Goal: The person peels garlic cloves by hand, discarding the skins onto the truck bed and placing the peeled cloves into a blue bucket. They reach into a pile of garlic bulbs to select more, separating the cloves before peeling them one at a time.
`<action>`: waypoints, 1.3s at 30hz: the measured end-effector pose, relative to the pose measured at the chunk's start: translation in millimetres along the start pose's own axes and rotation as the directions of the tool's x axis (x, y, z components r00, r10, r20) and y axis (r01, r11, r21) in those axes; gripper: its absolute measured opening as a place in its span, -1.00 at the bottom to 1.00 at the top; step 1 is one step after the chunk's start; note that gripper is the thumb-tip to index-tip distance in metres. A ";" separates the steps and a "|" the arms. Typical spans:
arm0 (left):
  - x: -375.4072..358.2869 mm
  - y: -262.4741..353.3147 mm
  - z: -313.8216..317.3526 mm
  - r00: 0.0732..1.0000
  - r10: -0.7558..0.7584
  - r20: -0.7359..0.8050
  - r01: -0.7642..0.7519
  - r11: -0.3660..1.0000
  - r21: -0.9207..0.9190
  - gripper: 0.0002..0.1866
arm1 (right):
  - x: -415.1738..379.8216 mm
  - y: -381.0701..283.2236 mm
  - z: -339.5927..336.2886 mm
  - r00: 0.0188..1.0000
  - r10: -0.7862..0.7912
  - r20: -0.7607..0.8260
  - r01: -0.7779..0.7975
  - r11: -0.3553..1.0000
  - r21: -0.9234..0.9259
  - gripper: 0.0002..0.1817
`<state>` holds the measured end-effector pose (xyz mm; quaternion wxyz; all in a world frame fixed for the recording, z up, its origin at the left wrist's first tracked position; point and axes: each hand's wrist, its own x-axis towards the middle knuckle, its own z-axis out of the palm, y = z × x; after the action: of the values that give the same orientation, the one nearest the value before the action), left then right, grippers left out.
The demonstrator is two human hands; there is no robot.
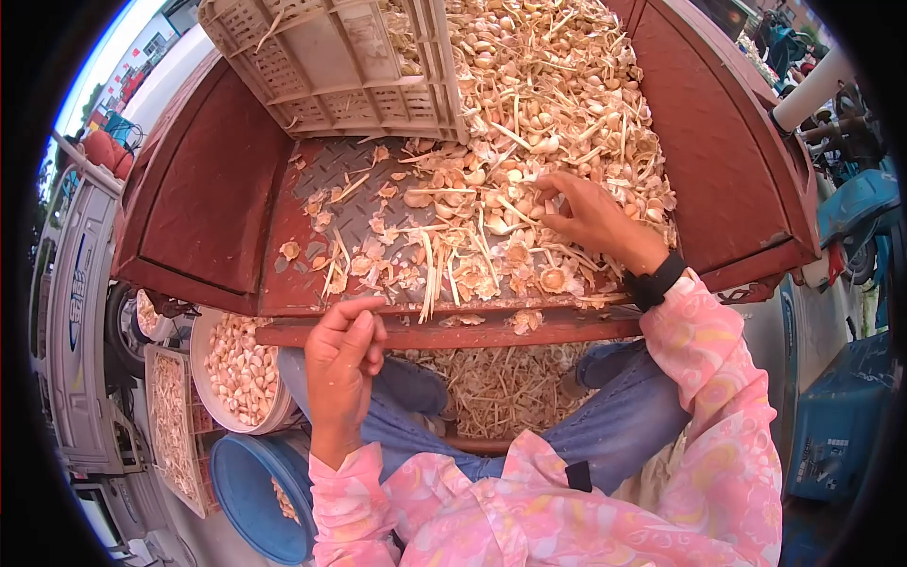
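2 o'clock: right hand (pixel 590 217) half-open at garlic (pixel 567 94), likely for sorting | 8 o'clock: left hand (pixel 345 364) narrow, grip can't tell; near bucket (pixel 196 370), handy reach

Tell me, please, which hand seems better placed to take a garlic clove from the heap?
Probably the right hand: it reaches to the garlic heap; the left hand is by the red ledge.

We identify the garlic pile (pixel 557 85) as loose, pale cloves mixed with papery skins and dry stems, heaped in the red metal bed (pixel 213 194). We find straight stems (pixel 430 274) and torn skins scattered thinly toward its near edge. We locate plump separated cloves (pixel 241 364) inside the white bucket (pixel 200 392).
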<state>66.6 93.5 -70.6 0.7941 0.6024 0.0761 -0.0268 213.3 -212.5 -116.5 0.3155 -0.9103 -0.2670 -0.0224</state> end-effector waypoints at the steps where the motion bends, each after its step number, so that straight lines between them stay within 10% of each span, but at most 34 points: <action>1: 6.6 -7.5 18.7 0.997 -0.047 0.064 0.050 0.998 -0.045 -0.77 | 0.0 0.6 0.1 1.000 -0.010 0.014 0.009 0.999 0.048 -0.63; 5: 14.7 -33.0 64.0 0.946 -0.181 0.268 0.235 0.954 -0.185 -0.76 | -6.7 4.1 -6.4 0.999 -0.007 0.036 0.004 0.997 0.071 -0.62; 12: 45.0 -58.9 93.0 0.914 -0.255 0.315 0.350 0.888 -0.298 -0.61 | -14.7 -33.5 -16.2 0.990 0.045 0.131 -0.123 0.722 0.681 -0.55; 19: 51.7 -73.7 103.3 0.989 -0.041 0.140 0.088 0.930 -0.356 -0.71 | -23.3 -68.5 16.5 0.909 -0.399 -0.123 0.415 0.895 0.163 -0.45; 24: 39.4 -72.1 68.6 1.000 -0.019 0.015 0.023 0.950 -0.312 -0.80 | -23.7 -91.9 28.2 0.876 -0.445 -0.185 0.473 0.866 0.160 -0.54; 29: 26.2 -2.9 -69.4 0.828 0.291 -0.479 -0.312 0.949 0.037 -0.67 | -13.7 -29.8 -12.7 0.988 0.029 -0.152 -0.013 0.994 0.106 -0.88; 32: 18.7 1.0 -220.9 0.634 0.558 -0.536 -0.092 0.742 0.664 -0.55 | -15.0 -6.2 -12.0 0.996 0.001 -0.090 -0.007 0.998 -0.059 -0.89; 34: 3.6 -12.1 -293.5 0.559 0.498 -0.663 0.259 0.654 0.711 -0.50 | -14.0 -5.6 -4.6 0.999 -0.030 -0.021 0.025 0.978 -0.208 -0.83; 39: -15.7 -9.4 -197.4 0.689 0.346 -0.637 0.010 0.874 0.487 -0.65 | -9.0 -6.4 6.3 1.000 -0.024 0.017 0.027 0.963 -0.269 -0.80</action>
<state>32.4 279.9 -129.0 0.5390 0.7380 0.3085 0.2641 201.6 -208.9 -119.8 0.1871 -0.9413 -0.2752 -0.0565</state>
